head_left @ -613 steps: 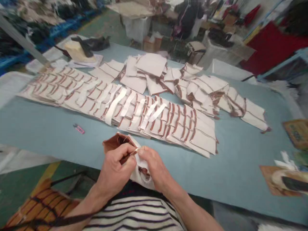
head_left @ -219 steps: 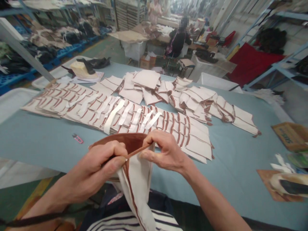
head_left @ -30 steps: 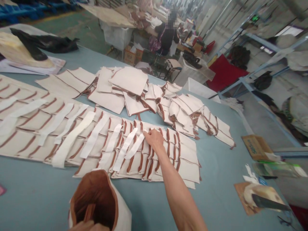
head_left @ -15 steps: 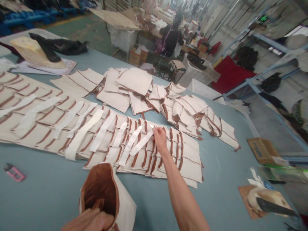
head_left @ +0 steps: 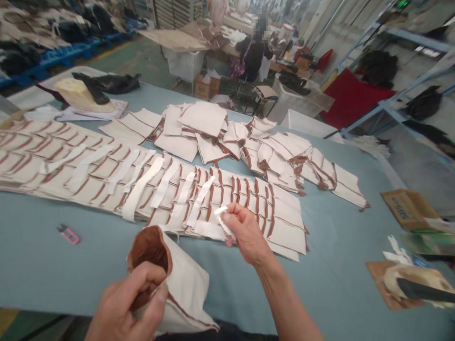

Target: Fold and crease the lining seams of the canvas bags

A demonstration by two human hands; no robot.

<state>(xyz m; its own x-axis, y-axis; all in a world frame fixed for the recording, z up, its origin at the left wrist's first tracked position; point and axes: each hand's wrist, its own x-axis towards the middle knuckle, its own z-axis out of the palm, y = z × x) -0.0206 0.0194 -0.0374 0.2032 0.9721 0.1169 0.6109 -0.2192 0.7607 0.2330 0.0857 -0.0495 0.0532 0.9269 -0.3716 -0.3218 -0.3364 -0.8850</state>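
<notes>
My left hand (head_left: 133, 300) is closed on the near rim of a cream bag (head_left: 188, 279), whose brown-lined mouth gapes upward at the table's near edge. My right hand (head_left: 245, 232) pinches a white strip (head_left: 221, 211), partly hidden by the fingers, just above the row. Beneath and beyond it lies a long row of overlapping cream sewn pieces with brown edging (head_left: 284, 210). Several loose white strips, one of them off-white (head_left: 142, 187), lie across this row.
A heap of cream pieces (head_left: 204, 118) lies farther back on the blue-grey table (head_left: 337, 265). Small pink-handled snips (head_left: 69, 234) lie at left. A tape roll on a brown board (head_left: 382, 289) and a cardboard box (head_left: 408, 208) are at right. A person (head_left: 252, 59) sits beyond.
My right hand has picked the white strip off the row and drawn it nearer to me. The bag's opening shows more of my left hand, and the view has shifted left.
</notes>
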